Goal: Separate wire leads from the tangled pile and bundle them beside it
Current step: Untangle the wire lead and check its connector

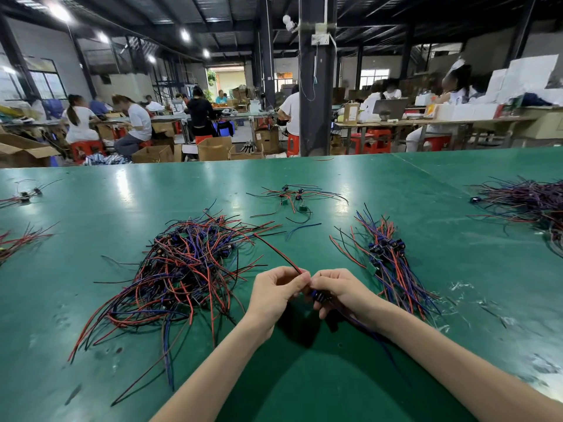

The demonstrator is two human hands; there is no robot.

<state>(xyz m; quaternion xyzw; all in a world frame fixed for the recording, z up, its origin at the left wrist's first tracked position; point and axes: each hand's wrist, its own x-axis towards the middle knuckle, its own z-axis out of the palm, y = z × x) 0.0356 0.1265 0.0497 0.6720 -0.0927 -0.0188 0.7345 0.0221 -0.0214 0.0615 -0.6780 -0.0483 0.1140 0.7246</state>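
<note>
Between both hands: a red-and-black wire lead point(275, 252) with a dark connector point(319, 296), above the green desk point(122, 202).
Left hand point(274, 295): fingers point(294, 281) pinch the lead.
Right hand point(339, 292): fingers point(321, 278) curl round the connector.
Left of the fingers: tangled pile point(189, 269).
Right of the fingers: bundle point(388, 258), lying apart.
Beyond the fingers: small loose cluster point(292, 197).

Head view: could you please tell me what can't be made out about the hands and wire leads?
Head view:
- The dark blue part: mostly covered by fingers of the right hand; its type is unclear.
- The red and black lead: its end is hidden where the left hand pinches it.
- The far-right pile: cut off by the frame edge.
- The tangled pile: leads overlap, uncountable.
</note>
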